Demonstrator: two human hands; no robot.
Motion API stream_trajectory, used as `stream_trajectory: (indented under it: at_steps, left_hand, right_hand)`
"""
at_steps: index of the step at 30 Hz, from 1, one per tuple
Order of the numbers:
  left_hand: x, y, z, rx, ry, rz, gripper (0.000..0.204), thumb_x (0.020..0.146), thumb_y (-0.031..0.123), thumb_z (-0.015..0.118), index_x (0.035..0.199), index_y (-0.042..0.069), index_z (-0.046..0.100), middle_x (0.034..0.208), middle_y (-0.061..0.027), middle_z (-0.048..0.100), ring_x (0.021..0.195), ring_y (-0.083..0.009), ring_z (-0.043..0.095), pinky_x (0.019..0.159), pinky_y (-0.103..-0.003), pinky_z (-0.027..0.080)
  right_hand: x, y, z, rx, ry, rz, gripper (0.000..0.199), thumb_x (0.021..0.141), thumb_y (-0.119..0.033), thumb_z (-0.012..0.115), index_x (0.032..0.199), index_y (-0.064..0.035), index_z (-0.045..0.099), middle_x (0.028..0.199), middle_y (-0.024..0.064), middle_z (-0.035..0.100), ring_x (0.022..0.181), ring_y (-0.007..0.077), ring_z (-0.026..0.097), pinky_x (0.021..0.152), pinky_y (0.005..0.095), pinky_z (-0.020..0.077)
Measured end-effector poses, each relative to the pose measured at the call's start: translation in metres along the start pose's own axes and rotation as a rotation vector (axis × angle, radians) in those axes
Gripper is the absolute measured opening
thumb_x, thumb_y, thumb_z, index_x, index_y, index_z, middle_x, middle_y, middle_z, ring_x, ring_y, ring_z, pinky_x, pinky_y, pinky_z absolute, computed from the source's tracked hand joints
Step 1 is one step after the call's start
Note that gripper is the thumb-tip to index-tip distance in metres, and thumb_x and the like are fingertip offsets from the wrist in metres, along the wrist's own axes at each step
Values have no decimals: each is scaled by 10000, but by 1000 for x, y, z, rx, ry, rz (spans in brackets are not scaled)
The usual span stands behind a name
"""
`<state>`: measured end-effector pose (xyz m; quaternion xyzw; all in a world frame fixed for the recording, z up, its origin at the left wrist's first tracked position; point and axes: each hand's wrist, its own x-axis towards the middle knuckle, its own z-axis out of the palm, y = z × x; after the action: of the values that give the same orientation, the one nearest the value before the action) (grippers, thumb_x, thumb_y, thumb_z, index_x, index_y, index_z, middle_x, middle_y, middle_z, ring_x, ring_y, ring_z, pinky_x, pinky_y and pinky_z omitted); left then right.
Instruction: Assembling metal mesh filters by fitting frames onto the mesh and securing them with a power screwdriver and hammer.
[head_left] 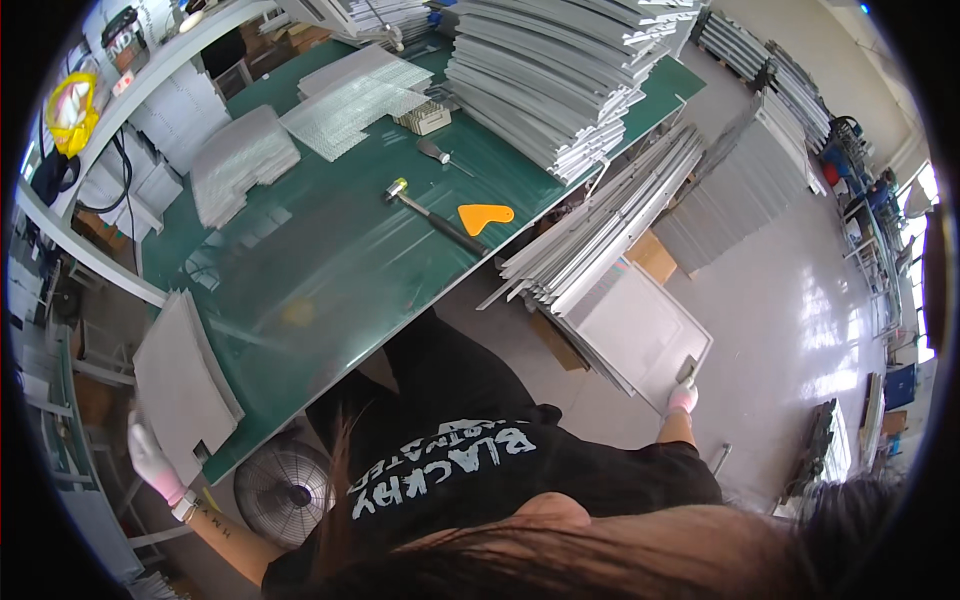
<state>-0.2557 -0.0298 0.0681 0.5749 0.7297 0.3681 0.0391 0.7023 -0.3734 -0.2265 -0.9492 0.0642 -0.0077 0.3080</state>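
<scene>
My left hand (pixel 152 458), in a white glove with a pink cuff, is at the outer edge of a stack of thin pale sheets (pixel 182 370) on the table's left end. Its fingers look stretched out along that edge; whether they touch it I cannot tell. Off to the right, my right hand (pixel 683 398), gloved the same way, grips the near corner of a pale, flat framed panel (pixel 640 330). This panel leans at the near end of a row of upright thin metal panels (pixel 605 225) beside the table.
On the green table (pixel 330 290) lie a mallet (pixel 440 220), an orange scraper (pixel 484 216) and a screwdriver (pixel 433 151). Pale notched sheets (pixel 243 165), clear textured sheets (pixel 355 105) and a tall stack of grey panels (pixel 545 85) stand farther back. A floor fan (pixel 285 490) is below the near edge.
</scene>
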Motion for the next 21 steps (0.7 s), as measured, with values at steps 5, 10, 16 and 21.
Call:
stream_trajectory:
  at_steps: [5, 10, 16, 21]
  left_hand:
    - [-18, 112, -11, 195, 616, 371, 352, 1034, 165, 403, 1254, -42, 584, 1235, -178, 624, 1123, -324, 605, 988, -390, 459]
    - [-58, 175, 45, 170, 285, 783, 304, 919, 95, 513, 1181, -23, 612, 1237, -182, 615, 1171, -357, 569, 1053, -483, 395]
    - [-105, 251, 208, 155, -324, 889, 315, 841, 211, 630, 1074, 0, 606, 1235, -201, 576, 1207, -383, 502, 1051, -485, 373]
    - [-118, 267, 296, 172, -453, 738, 669, 818, 419, 633, 1239, -76, 473, 1347, -246, 426, 1301, -425, 344, 1096, -512, 267]
  right_hand:
    - [0, -32, 34, -42, -88, 57, 568, 996, -414, 351, 1150, 75, 597, 1137, 293, 621, 1095, 447, 575, 925, 455, 462]
    - [-13, -34, 46, -189, -134, 54, 477, 989, -387, 380, 1121, 4, 620, 1091, 254, 650, 1041, 416, 612, 895, 471, 480]
    - [-18, -41, 60, 201, -259, 13, 532, 903, -276, 468, 1392, -67, 443, 1314, 207, 568, 1207, 353, 558, 1003, 425, 451]
    - [-80, -163, 28, -300, -54, 109, 492, 887, -154, 583, 1361, -102, 458, 1321, 162, 502, 1256, 368, 437, 1072, 475, 349]
